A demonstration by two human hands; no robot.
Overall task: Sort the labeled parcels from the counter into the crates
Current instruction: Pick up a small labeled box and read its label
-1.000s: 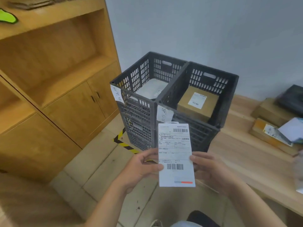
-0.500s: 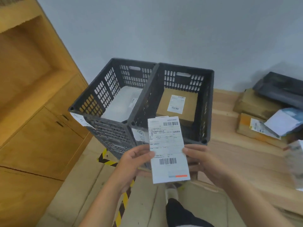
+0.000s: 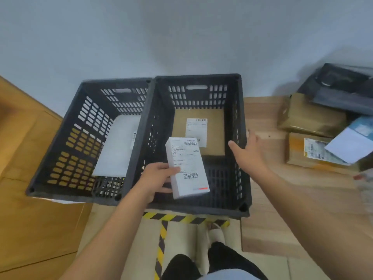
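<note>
My left hand (image 3: 156,179) grips a white labeled parcel (image 3: 187,168) by its left edge, holding it inside the right dark crate (image 3: 245,178) above the crate floor. A brown box with a shipping label (image 3: 198,132) lies at the back of that crate. The left dark crate (image 3: 60,142) holds a flat white parcel (image 3: 119,146). My right hand (image 3: 249,151) hovers open over the right crate's right wall, holding nothing.
More parcels sit on the wooden counter (image 3: 282,199) at right: brown boxes (image 3: 308,118), a dark bag (image 3: 343,87) and a white-blue envelope (image 3: 353,142). A wooden cabinet (image 3: 24,219) stands at left. Yellow-black tape (image 3: 181,218) marks the floor by my feet.
My view tipped down over the crates. My right hand let go of the white parcel and moved right. My left hand lowered the parcel into the right crate.
</note>
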